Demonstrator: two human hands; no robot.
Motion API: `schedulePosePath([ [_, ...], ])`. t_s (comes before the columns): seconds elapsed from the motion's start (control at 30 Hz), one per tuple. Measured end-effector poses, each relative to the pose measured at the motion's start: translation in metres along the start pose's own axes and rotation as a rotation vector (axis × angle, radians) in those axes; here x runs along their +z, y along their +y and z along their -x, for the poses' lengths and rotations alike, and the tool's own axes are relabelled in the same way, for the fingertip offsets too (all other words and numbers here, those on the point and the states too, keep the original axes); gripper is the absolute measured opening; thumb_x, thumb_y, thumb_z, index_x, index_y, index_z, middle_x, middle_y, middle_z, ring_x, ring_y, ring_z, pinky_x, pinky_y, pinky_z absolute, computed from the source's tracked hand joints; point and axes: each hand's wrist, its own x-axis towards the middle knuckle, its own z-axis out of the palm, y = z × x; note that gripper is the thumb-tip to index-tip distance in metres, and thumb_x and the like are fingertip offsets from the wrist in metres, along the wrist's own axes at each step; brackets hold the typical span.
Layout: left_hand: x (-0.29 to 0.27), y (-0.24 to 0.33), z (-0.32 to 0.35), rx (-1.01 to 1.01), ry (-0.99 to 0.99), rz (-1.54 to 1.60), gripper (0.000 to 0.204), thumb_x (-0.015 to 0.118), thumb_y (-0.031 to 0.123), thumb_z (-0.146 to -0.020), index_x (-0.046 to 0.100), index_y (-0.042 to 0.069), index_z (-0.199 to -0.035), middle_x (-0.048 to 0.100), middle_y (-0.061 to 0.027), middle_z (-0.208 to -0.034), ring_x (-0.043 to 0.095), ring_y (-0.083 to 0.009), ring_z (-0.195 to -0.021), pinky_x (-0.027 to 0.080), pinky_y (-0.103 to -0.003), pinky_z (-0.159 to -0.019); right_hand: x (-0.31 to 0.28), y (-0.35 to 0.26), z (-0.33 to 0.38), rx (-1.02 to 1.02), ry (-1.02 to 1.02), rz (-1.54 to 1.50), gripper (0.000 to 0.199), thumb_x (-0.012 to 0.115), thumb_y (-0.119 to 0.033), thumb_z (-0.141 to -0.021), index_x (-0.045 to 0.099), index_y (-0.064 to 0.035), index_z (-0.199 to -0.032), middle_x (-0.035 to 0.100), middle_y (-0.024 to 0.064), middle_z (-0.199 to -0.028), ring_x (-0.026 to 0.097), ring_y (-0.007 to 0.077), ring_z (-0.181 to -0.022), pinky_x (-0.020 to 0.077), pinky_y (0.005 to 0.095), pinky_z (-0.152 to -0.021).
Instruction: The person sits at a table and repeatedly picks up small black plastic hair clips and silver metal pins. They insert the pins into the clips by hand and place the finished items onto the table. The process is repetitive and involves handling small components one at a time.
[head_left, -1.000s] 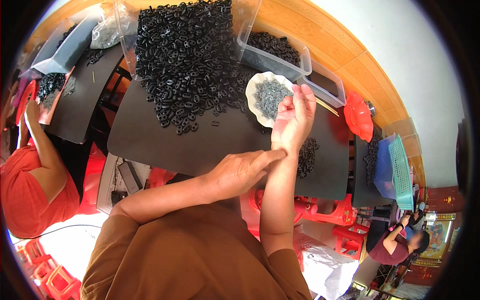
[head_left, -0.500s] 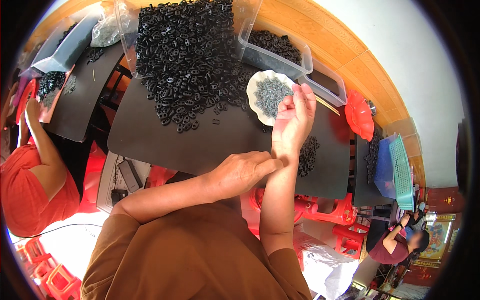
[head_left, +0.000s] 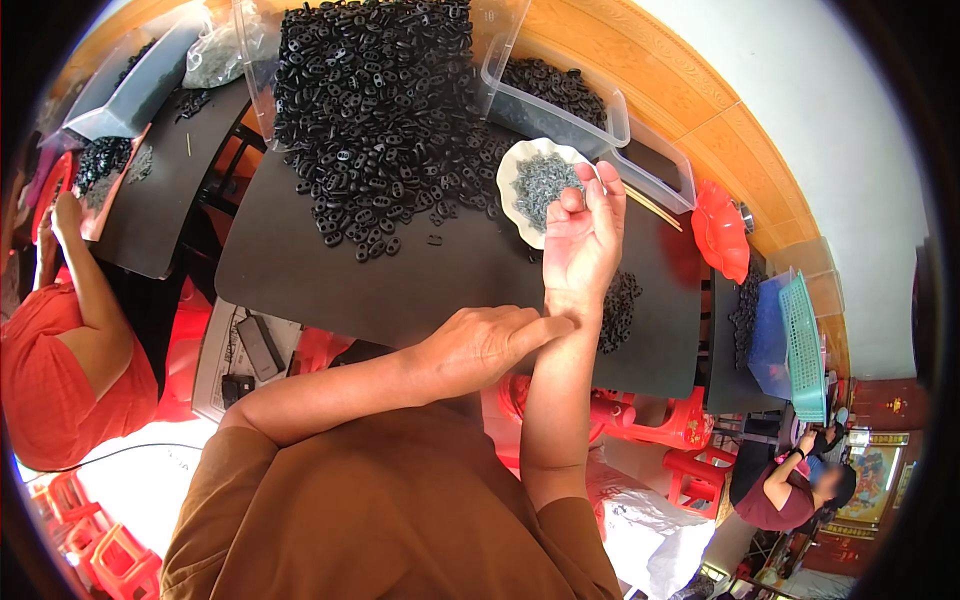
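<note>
My left hand (head_left: 483,345) reaches across my body, its fingers curled and the tips touching the inside of my right wrist. What lies under those fingers is hidden. My right hand (head_left: 583,240) is raised palm up, fingers loosely bent and partly apart, with nothing visible in it. Just behind it stands a white scalloped bowl (head_left: 511,205) of small silvery-grey pieces (head_left: 545,185), partly covered by my fingers. A large heap of black oval two-holed plastic pieces (head_left: 375,130) spills from a clear bin (head_left: 262,95) onto the dark table (head_left: 290,265). A smaller pile (head_left: 618,312) lies beside my right wrist.
Behind the bowl are a clear tub (head_left: 560,125) of black pieces and thin sticks (head_left: 655,208). A red scalloped dish (head_left: 718,232) and a green basket (head_left: 800,345) stand at right. A person in red (head_left: 75,370) works at the left table; another person (head_left: 785,490) sits far right. Red stools (head_left: 690,475) stand below.
The right hand's fingers have shifted slightly left and bent a little more. My left hand stays against the wrist.
</note>
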Motion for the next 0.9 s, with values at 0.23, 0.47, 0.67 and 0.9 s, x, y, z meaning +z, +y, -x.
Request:
schedulePosePath([
  [0.23,-0.005,0.003,-0.011,0.023,0.125,0.036,0.072,0.065,-0.005,-0.084,0.038,0.015,-0.148,0.064,-0.0088,-0.087,0.067,-0.0296,-0.075,0.056,-0.038,-0.063,0.005,0.002,0.003,-0.05,0.052,0.145,0.024,0.06,-0.009,-0.099,0.058,-0.008,-0.122,0.064,0.0077,-0.111,0.053,0.0088,-0.072,0.0432,0.0229,-0.065],
  [0.47,-0.006,0.007,-0.004,0.017,-0.057,0.071,0.081,0.065,-0.008,-0.081,0.034,0.015,-0.152,0.063,-0.0076,-0.084,0.065,-0.0268,-0.073,0.056,-0.038,-0.062,0.002,0.004,0.003,-0.051,0.159,0.225,0.024,0.062,-0.008,-0.098,0.058,-0.0068,-0.121,0.065,0.0072,-0.108,0.053,0.0085,-0.071,0.0439,0.0221,-0.067],
  [0.67,0.0,0.0,0.0,-0.038,-0.007,0.061,0.09,0.069,-0.007,-0.08,0.028,0.017,-0.156,0.068,-0.0115,-0.099,0.068,-0.0315,-0.083,0.057,-0.039,-0.068,-0.006,0.006,0.0,-0.029,0.132,0.156,0.023,0.062,-0.007,-0.097,0.058,-0.0071,-0.119,0.065,0.0078,-0.108,0.055,0.0089,-0.071,0.0447,0.0217,-0.064],
  [0.9,-0.002,-0.008,-0.004,-0.075,-0.087,0.02,0.092,0.07,-0.007,-0.079,0.027,0.019,-0.156,0.068,-0.0139,-0.106,0.068,-0.0351,-0.089,0.057,-0.041,-0.072,-0.007,0.008,0.0,-0.026,0.192,0.174,0.025,0.065,-0.007,-0.094,0.057,-0.0065,-0.118,0.065,0.006,-0.103,0.055,0.0087,-0.068,0.0434,0.0219,-0.061],
])
